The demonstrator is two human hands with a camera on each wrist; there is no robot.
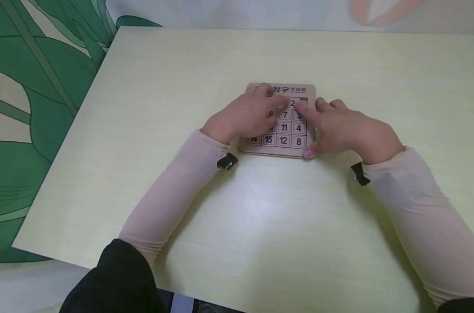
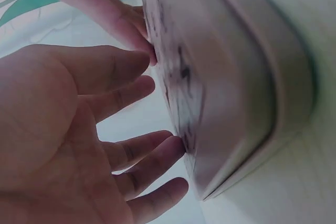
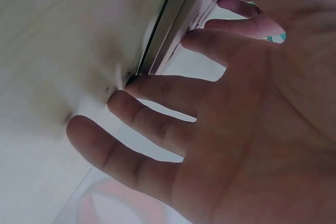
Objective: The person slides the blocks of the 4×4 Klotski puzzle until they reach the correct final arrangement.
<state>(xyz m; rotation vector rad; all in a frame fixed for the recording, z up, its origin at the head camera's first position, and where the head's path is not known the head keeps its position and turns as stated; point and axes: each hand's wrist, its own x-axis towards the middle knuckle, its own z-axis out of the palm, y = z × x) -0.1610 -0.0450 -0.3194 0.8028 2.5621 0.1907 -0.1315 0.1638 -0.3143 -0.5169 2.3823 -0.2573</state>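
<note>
A flat number sliding puzzle (image 1: 273, 150) lies on the table, with numbered square tiles in a pale frame; the dark gap is in its top right corner. My left hand (image 1: 246, 114) is over the puzzle's left side and hides several tiles. Its index finger reaches the top row beside the 2 tile (image 1: 293, 103). My right hand (image 1: 344, 128) is at the right edge, index finger on the tiles just below the 2, thumb by the near right corner. In the right wrist view, its other fingers (image 3: 149, 129) are extended along the puzzle's side and touch the tabletop.
The puzzle rests on a wide pale table (image 1: 182, 56). The table's left edge borders a wall with green leaf pictures (image 1: 37, 95). Dark objects (image 1: 209, 306) show below the near edge. Black clips (image 1: 227, 161) sit at both sleeve cuffs.
</note>
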